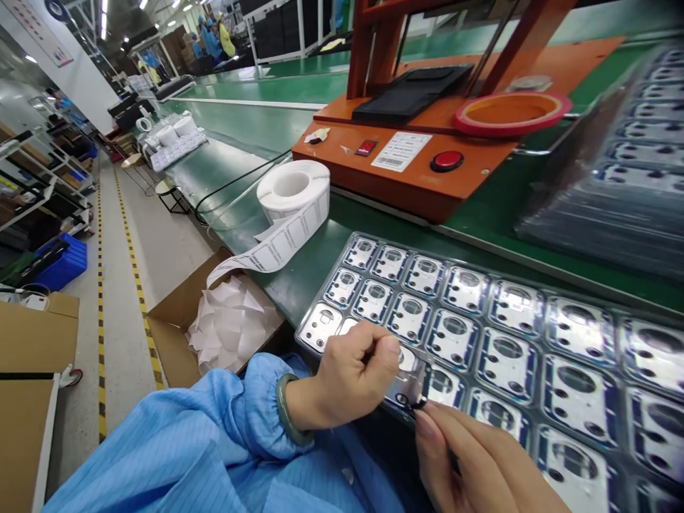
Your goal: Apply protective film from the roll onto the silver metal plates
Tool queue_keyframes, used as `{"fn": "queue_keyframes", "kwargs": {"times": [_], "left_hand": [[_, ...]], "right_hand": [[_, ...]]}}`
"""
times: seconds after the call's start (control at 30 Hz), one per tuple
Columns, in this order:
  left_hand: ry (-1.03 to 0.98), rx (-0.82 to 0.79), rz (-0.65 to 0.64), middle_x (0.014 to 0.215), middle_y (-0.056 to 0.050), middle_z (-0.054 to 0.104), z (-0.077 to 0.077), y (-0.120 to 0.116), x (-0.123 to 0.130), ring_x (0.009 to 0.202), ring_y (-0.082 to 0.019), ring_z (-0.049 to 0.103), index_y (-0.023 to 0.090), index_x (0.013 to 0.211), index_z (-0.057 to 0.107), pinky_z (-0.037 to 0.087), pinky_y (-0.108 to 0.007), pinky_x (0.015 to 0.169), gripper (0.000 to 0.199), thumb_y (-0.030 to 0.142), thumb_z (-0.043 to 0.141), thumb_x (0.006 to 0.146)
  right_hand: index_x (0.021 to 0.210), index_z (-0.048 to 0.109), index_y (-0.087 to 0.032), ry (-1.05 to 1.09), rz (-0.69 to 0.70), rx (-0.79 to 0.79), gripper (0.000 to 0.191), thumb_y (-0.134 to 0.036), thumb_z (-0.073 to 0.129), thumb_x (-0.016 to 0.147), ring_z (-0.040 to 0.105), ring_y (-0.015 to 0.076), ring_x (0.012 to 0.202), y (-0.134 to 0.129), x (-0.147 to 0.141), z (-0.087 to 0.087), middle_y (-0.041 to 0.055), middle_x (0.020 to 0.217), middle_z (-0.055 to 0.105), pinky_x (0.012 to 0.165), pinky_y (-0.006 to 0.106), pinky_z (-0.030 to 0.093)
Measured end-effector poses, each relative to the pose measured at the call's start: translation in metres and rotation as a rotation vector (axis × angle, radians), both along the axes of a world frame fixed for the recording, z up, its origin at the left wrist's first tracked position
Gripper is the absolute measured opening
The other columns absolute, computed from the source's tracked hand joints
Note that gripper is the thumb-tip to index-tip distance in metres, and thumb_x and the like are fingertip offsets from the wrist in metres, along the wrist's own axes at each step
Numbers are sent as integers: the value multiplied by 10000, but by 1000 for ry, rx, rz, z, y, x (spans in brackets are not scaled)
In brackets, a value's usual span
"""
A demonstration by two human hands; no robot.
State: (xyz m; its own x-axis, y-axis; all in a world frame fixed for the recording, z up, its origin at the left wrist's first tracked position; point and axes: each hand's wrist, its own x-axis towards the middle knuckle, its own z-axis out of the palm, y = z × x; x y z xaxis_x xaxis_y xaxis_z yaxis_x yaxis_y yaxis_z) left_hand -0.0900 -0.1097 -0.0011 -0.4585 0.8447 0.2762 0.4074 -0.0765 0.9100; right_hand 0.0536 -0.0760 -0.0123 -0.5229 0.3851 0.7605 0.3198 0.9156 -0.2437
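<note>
My left hand [350, 374] and my right hand [464, 463] both pinch a small clear film piece [409, 385] with a black looped mark near its lower edge. The film is held just above a clear plastic tray [406, 249], whose cells each carry a flat silver metal part [507, 363] with round holes. The fingers of my left hand hide the cells at the tray's near left. A blue sleeve [176, 442] covers my left arm, with a green bangle [286, 410] at the wrist.
A roll of white labels [291, 187] stands on the green bench [299, 278], beside an orange machine [395, 171]. A cardboard box [171, 349] of white paper sits at the bench edge. Stacked trays [614, 199] rise at right; co-workers [211, 39] stand far back.
</note>
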Motion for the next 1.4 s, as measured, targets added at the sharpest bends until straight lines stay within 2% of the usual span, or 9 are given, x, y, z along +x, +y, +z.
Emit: {"fn": "queue_keyframes", "kwargs": {"times": [0.17, 0.33, 0.43, 0.53, 0.73, 0.93, 1.13, 1.4], "left_hand": [[31, 6, 19, 644, 21, 522, 1, -5, 1, 587, -92, 493, 181, 782, 533, 406, -207, 573, 197, 270, 435, 927], [68, 26, 76, 624, 29, 511, -1, -5, 1, 571, -92, 473, 183, 746, 532, 400, -205, 566, 224, 280, 447, 929], [76, 31, 92, 619, 34, 515, -1, -5, 2, 546, -83, 464, 182, 744, 536, 382, -194, 527, 232, 285, 448, 932], [73, 27, 97, 641, 29, 537, -2, -6, 2, 545, -82, 471, 183, 760, 544, 384, -192, 520, 226, 288, 447, 936], [27, -1, 116, 683, 23, 566, -3, -7, 3, 535, -76, 456, 182, 776, 554, 402, -198, 536, 221, 293, 452, 937], [-72, 6, 53, 653, 26, 543, -7, -10, 4, 519, -80, 471, 184, 784, 558, 402, -206, 512, 221, 325, 471, 930], [-68, 14, 24, 637, 31, 544, -1, -11, 5, 483, -70, 430, 180, 776, 579, 378, -198, 477, 226, 312, 476, 928], [-83, -7, -25, 614, 29, 539, 3, -12, 7, 521, -77, 465, 171, 739, 572, 377, -191, 489, 260, 325, 474, 925]], "right_hand": [[936, 611, -153, 129, -73, -147, 127, -67, 586, 845, 614, 166, 692, -10, 0, -2, 66, 786, 670, 648, 276, 474], [928, 602, -194, 249, -116, -464, 150, -83, 514, 878, 620, 145, 718, -17, 1, 7, 26, 784, 656, 657, 268, 484], [882, 606, -198, 214, -84, -645, 136, -142, 486, 912, 611, 131, 680, -18, 1, 13, 12, 746, 642, 617, 255, 474], [839, 610, -190, 136, -38, -748, 159, -221, 485, 931, 588, 125, 638, -17, 0, 16, 9, 717, 630, 582, 249, 454], [785, 581, -184, 29, 25, -844, 152, -258, 537, 911, 548, 123, 602, -15, -2, 15, 4, 673, 586, 574, 249, 418], [725, 540, -188, 64, 88, -948, 191, -218, 519, 912, 499, 102, 573, -15, 1, 19, -18, 639, 535, 551, 227, 383], [714, 522, -192, 112, 111, -999, 191, -232, 535, 900, 474, 97, 567, -15, 2, 22, -28, 623, 509, 541, 223, 366], [656, 486, -199, 117, 129, -1057, 264, -249, 488, 915, 448, 100, 535, -15, 3, 22, -30, 591, 489, 524, 237, 352]]}}
